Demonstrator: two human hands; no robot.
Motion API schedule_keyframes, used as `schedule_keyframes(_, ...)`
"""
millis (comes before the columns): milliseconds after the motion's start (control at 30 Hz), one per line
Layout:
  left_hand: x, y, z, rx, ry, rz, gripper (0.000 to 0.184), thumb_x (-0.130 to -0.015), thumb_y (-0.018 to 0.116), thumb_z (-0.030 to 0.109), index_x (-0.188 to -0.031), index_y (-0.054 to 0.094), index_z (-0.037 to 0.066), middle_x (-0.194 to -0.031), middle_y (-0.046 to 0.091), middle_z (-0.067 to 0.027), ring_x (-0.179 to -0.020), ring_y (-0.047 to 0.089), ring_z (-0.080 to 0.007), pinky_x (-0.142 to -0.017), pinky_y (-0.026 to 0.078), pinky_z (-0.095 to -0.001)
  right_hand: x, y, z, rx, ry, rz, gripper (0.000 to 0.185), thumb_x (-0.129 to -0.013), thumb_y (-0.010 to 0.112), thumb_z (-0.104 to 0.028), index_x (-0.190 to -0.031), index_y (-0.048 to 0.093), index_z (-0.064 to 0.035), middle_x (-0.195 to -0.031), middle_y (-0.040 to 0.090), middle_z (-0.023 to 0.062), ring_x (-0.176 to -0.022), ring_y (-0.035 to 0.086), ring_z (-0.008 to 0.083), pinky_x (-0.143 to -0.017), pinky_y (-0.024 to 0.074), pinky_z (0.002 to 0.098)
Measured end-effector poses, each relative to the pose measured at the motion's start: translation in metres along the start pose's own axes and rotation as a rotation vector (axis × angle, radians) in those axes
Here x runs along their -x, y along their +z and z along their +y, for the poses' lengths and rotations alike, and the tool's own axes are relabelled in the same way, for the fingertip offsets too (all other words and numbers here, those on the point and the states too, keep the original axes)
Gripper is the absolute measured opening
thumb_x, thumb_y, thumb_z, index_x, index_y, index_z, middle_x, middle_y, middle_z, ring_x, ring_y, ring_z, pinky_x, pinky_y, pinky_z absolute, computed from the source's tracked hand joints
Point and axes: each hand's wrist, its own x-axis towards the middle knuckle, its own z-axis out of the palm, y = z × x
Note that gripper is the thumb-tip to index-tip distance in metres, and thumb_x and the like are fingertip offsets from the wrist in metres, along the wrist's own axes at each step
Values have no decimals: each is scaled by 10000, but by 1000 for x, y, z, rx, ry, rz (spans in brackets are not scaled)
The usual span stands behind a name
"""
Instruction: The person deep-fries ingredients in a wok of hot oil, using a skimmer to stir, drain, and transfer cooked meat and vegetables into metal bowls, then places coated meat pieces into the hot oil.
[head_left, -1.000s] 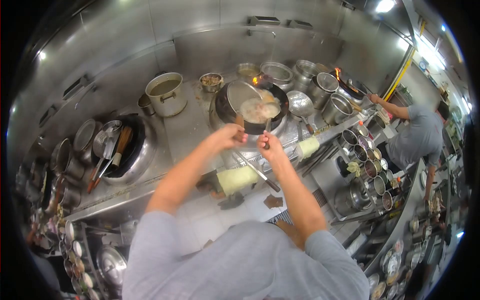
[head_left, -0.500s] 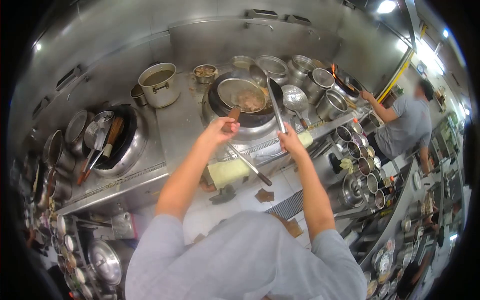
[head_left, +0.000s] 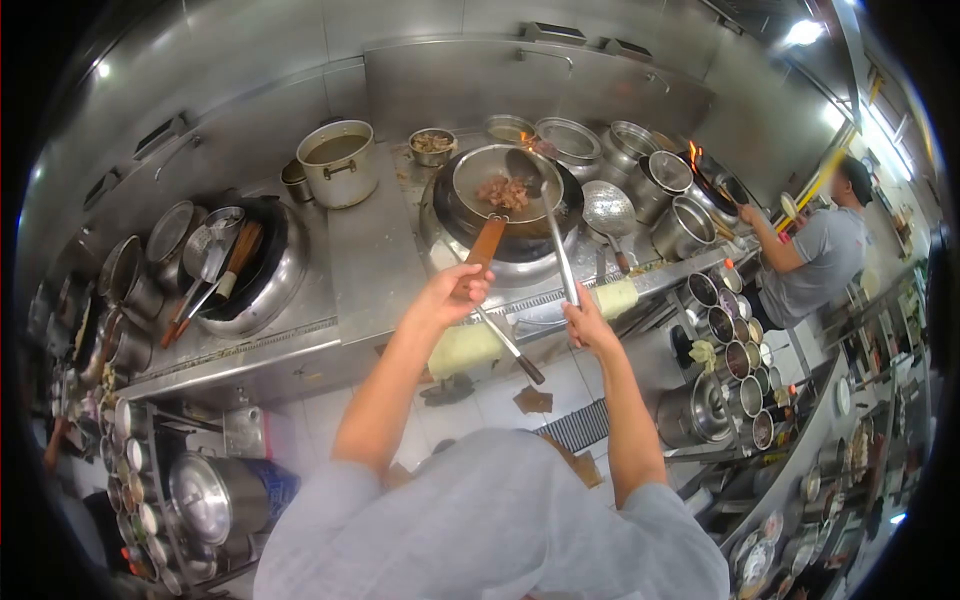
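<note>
Left grip (head_left: 455,291) — strainer (head_left: 490,165), stockpot (head_left: 346,187) beyond

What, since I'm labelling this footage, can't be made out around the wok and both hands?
Head view:
Bottom of the wok: hidden by the strainer and meat.
Far end of the strainer's handle: covered by the left hand.
Lower end of the ladle: covered by the right hand.

So the strainer (head_left: 472,180) is fine metal mesh with a smooth, wooden-looking handle (head_left: 487,243), the ladle (head_left: 558,240) is shiny bare metal, the wok (head_left: 440,215) looks black and kinda matt, and the counter (head_left: 365,275)'s smeary steel beside a soft, matt cloth (head_left: 463,350).
</note>
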Motion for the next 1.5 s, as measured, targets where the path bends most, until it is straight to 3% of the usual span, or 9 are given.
schedule_keyframes(100, -2, 2, -13, -93, -1, 73, 345, -863, 520, 15, -1158, 365, -74, -901, 507, -149, -609, 443, -104, -459, 399, -210, -20, -9, 15, 137, 97, -60, 633, -895, 559, -161, -1436, 243, -70, -693, 554, 94, -491, 538, 187, -433, 449, 322)
schedule_keyframes(200, -5, -5, -12, -35, -23, 76, 341, -869, 515, 27, -1163, 365, -61, -899, 510, -150, -597, 439, -110, -459, 399, -215, -39, 3, 20, 521, -426, 146, 585, -872, 568, -132, -1402, 329, -65, -1257, 528, 254, -1177, 505, 397, -979, 390, 376)
schedule_keyframes(367, 1, -5, -8, -46, 0, 35, 364, -870, 514, 28, -1186, 349, -45, -884, 505, -138, -598, 439, -112, -463, 397, -217, -5, 9, 30, 485, -448, 181, 632, -877, 566, -137, -1438, 276, -106, -1208, 554, 263, -1102, 560, 400, -888, 444, 384)
schedule_keyframes(467, 6, 1, -9, -154, 15, 34, 372, -870, 516, 36, -1200, 356, -32, -881, 510, -134, -599, 439, -110, -465, 397, -216, -14, 8, 20, 392, 45, 48, 615, -888, 551, -146, -1438, 279, -108, -1193, 567, 259, -1072, 582, 388, -882, 446, 396)
schedule_keyframes(767, 4, 1, -5, -103, 15, 37, 372, -863, 525, 34, -1196, 370, -18, -886, 507, -128, -599, 439, -98, -458, 403, -211, 8, -8, 47, 440, -430, 117, 627, -872, 559, -92, -1435, 284, -70, -1414, 388, 225, -1304, 404, 327, -1040, 340, 357)
schedule_keyframes(1100, -6, -10, -9, -4, -32, 31, 311, -830, 575, 13, -1089, 405, 38, -836, 525, -133, -593, 460, -144, -473, 388, -246, -23, -4, 25, 339, -358, 193, 624, -897, 559, -166, -1441, 269, -65, -1304, 492, 256, -1224, 488, 313, -997, 380, 374)
schedule_keyframes(1233, -8, -6, -15, -90, -13, 34, 320, -829, 577, 20, -1100, 407, 37, -838, 526, -130, -593, 464, -144, -476, 390, -246, -30, -15, 9, 335, 277, -3, 675, -883, 590, -167, -1459, 246, -90, -1313, 500, 223, -1060, 570, 264, -947, 419, 344)
schedule_keyframes(1333, -2, -15, -16, -30, -43, 40, 309, -829, 585, 38, -1092, 422, 42, -837, 528, -119, -592, 469, -140, -477, 394, -248, -30, -6, 40, 335, -224, 159, 668, -887, 574, -172, -1457, 237, -87, -1332, 490, 218, -1136, 550, 313, -960, 407, 366)
schedule_keyframes(1500, 1, -8, -24, -102, -13, 26, 360, -861, 525, 36, -1187, 381, -6, -881, 509, -124, -600, 442, -101, -463, 400, -209, -25, 1, 26, 331, -15, 222, 673, -887, 569, -158, -1459, 220, -84, -1344, 471, 234, -1189, 512, 346, -981, 388, 367)
